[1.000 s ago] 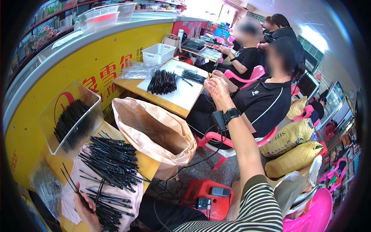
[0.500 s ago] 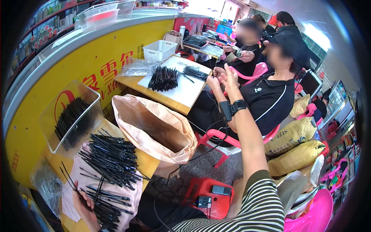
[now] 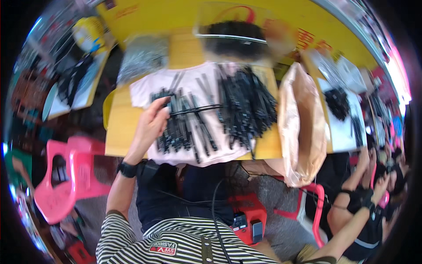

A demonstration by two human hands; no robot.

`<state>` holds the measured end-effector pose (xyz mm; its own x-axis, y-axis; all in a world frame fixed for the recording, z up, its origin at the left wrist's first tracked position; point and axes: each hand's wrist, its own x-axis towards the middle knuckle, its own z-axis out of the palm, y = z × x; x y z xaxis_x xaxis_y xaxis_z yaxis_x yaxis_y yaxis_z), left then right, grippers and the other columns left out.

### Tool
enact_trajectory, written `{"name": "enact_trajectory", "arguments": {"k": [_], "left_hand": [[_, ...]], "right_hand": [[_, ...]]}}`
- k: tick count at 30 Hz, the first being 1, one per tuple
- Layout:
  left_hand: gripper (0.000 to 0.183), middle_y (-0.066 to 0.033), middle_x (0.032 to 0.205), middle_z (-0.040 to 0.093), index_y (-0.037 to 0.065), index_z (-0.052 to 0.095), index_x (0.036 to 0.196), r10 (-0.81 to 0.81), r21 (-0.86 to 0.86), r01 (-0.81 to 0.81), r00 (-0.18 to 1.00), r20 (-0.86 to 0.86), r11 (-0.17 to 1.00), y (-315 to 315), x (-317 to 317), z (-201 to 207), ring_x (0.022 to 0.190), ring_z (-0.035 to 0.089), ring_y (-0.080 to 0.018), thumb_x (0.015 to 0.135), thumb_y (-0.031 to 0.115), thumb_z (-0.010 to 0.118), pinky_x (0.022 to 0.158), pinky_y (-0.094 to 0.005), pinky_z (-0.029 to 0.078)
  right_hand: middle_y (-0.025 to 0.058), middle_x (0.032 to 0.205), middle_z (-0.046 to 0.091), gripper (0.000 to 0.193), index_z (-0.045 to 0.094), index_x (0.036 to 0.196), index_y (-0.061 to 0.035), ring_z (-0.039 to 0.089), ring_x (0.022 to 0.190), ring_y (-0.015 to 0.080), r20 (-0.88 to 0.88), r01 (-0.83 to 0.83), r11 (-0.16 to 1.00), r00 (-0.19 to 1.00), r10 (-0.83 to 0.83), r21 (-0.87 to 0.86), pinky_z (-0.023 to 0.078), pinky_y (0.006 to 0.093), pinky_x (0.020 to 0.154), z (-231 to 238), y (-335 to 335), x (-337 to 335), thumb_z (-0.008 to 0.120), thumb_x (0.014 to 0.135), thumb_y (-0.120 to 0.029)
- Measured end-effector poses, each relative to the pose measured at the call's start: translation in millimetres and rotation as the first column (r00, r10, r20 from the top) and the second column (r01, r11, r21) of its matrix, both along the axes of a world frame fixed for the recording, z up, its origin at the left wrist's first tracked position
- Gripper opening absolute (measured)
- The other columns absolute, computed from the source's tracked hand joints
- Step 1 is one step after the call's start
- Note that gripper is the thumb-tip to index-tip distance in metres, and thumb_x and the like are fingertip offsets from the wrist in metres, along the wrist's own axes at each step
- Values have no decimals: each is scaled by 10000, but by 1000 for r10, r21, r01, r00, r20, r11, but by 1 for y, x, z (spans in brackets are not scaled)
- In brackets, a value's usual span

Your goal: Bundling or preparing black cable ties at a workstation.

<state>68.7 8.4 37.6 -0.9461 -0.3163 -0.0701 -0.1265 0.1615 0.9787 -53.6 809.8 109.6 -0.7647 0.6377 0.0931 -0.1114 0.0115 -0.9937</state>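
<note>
My left hand is over the near table, closed round one end of a pair of thin black strips that reach rightward. Beneath it, several loose black strips lie on a pale pink shirt. A thicker heap of the same strips covers the cloth's right side. My right arm stretches far right, its hand beside a seated person's hands and arms; blur hides how its fingers are set and whether they hold anything.
Behind the cloth stands a clear bin of black pieces, with a plastic bag to its left. A tall paper sack stands at the table's right. Pink chairs and a red stool are close by.
The view has swung left and down to my table. My left hand still grips thin black strips, now held sideways over the pile. My right arm stays stretched toward the seated person.
</note>
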Motion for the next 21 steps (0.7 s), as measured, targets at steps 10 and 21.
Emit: {"name": "enact_trajectory", "arguments": {"k": [10,21], "left_hand": [[508,-102,989,490,-3,343,1351,0,-439,-65,989,-145,896,13,23,-35,782,510,-163,849,-14,421,700,-270,458],[431,-165,1176,509,-41,439,1278,-110,-530,-53,956,-272,847,39,47,-9,1092,503,-239,895,138,523,907,-298,403]], "right_hand": [[6,751,532,416,496,1178,-11,455,531,37,-77,-79,996,994,81,34,365,182,421,8,7,2,507,917,-335],[-43,660,479,299,526,1118,-35,313,430,-20,9,-666,666,709,705,337,188,133,353,27,-390,98,479,944,-274]]}}
